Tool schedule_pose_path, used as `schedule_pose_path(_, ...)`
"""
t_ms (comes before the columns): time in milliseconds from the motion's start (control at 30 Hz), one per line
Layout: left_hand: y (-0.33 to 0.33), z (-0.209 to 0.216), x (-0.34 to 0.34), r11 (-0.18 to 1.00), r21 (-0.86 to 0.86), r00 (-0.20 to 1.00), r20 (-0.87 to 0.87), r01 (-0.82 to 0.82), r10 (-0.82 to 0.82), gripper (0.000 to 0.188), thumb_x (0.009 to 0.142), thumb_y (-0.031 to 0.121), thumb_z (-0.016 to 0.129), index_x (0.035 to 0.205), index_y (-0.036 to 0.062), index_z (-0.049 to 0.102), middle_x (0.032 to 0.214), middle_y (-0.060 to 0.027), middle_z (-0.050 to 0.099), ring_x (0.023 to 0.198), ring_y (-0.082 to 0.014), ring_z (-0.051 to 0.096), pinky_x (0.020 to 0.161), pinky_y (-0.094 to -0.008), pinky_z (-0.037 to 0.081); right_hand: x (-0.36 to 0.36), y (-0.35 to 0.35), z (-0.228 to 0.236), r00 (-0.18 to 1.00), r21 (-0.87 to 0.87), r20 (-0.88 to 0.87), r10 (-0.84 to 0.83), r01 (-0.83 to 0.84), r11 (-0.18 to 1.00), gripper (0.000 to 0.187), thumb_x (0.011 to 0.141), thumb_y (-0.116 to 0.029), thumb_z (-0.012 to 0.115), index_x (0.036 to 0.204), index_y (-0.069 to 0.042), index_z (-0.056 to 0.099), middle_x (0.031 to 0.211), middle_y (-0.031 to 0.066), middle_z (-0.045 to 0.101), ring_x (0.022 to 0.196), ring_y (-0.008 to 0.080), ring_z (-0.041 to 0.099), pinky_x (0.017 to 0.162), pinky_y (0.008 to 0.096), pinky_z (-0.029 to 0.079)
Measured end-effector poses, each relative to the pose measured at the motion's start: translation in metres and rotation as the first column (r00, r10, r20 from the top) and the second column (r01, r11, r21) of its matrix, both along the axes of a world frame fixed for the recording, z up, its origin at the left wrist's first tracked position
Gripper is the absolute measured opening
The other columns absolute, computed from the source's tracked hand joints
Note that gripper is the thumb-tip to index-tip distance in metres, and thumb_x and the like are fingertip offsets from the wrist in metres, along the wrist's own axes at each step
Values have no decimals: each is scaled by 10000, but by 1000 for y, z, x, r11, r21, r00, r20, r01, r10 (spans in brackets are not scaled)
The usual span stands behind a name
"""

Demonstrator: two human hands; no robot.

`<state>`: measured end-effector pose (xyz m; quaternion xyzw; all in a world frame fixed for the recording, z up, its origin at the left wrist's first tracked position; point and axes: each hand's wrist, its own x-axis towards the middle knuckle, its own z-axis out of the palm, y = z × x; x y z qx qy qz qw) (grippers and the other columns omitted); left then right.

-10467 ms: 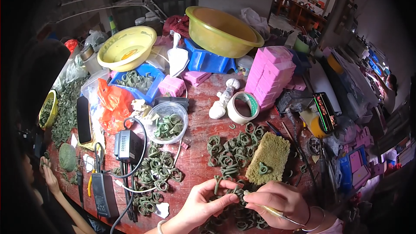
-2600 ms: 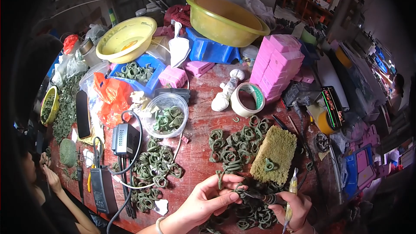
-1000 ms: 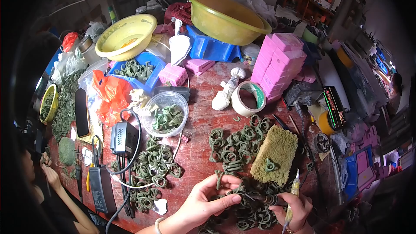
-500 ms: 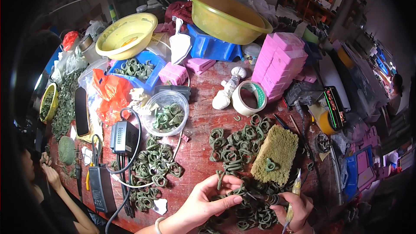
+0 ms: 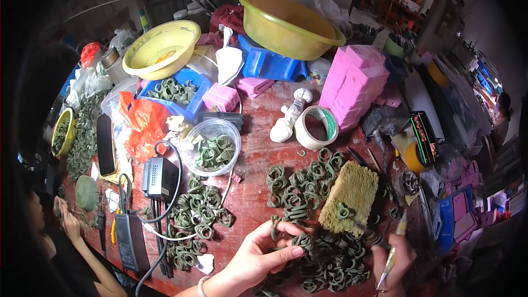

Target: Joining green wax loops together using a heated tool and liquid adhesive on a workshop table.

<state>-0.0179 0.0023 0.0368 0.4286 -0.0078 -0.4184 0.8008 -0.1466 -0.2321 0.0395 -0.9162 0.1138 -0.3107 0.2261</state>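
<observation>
Two dark green wax-like rings are in my left hand (image 5: 275, 253): one ring (image 5: 274, 227) is hooked between the fingers, another ring (image 5: 302, 243) is pinched near the thumb. To the right, my right hand (image 5: 399, 267) is closed on a pale yellow pen-shaped tool (image 5: 400, 228). A second, dark-ended tool (image 5: 374, 236) also projects from that hand, blurred. Ahead of it lies a coarse yellowish sponge block (image 5: 355, 190) with one green ring (image 5: 345, 210) on top. Many loose green rings (image 5: 338, 264) are heaped beneath and between my hands.
More rings (image 5: 300, 187) lie beyond my left hand. Left are a clear tub of rings (image 5: 212, 143), a black power adapter (image 5: 129, 242) and cables. Farther back stand a tape roll (image 5: 317, 127), pink boxes (image 5: 352, 85) and yellow basins (image 5: 291, 27). A co-worker's arm (image 5: 91, 253) is at far left.
My right hand and its tools have moved right, away from the ring in my left hand. My left hand stays nearly in place, still holding the rings.
</observation>
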Motion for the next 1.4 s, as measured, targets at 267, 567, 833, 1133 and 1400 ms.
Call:
schedule_pose_path(267, -1, -2, -3, 1000, 9, 998, 52, -23, 23, 84, 849, 29, 676, 910, 45, 621, 1147, -138, 633, 593, -14, 478, 451, -171, 314, -5, -20, 4, 987, -126, -118, -111, 96, 987, 333, 715, -154, 793, 898, 7, 566, 743, 177, 604, 648, 384, 585, 574, 404, 464)
schedule_pose_path(567, -5, 1, -4, 992, 117, 978, 206, -45, 20, 152, 847, 24, 672, 997, -1, 669, 1145, -84, 603, 616, -8, 484, 465, -161, 323, 3, 17, 29, 968, 59, 60, 245, -248, 967, 287, 857, -249, 699, 943, 18, 635, 789, 135, 668, 612, 250, 646, 551, 312, 508)
schedule_pose_path(833, -1, -19, -4, 983, 124, 866, 497, -134, 55, 123, 810, 56, 733, 872, 2, 641, 1160, -48, 594, 914, -57, 509, 798, -223, 433, 13, 26, 17, 953, 185, 7, 302, -298, 936, 307, 868, -294, 680, 926, 6, 647, 727, 107, 656, 596, 237, 642, 532, 317, 492)
schedule_pose_path(1133, -4, -11, -6, 965, 193, 866, 496, -178, 60, 160, 781, 4, 745, 742, -4, 590, 1133, -49, 584, 829, -40, 495, 724, -202, 451, 12, 26, 14, 949, 85, -41, 314, -310, 947, 273, 836, -269, 712, 917, -16, 649, 755, 108, 666, 610, 293, 637, 557, 357, 498)
schedule_pose_path(1400, -5, -9, -5, 960, 217, 854, 519, -178, 41, 200, 782, 2, 744, 707, -2, 560, 1118, -52, 586, 787, -35, 490, 707, -200, 453, 13, 26, 15, 944, 88, -74, 322, -315, 945, 253, 818, -237, 730, 915, -19, 643, 755, 107, 661, 622, 296, 633, 559, 363, 496)
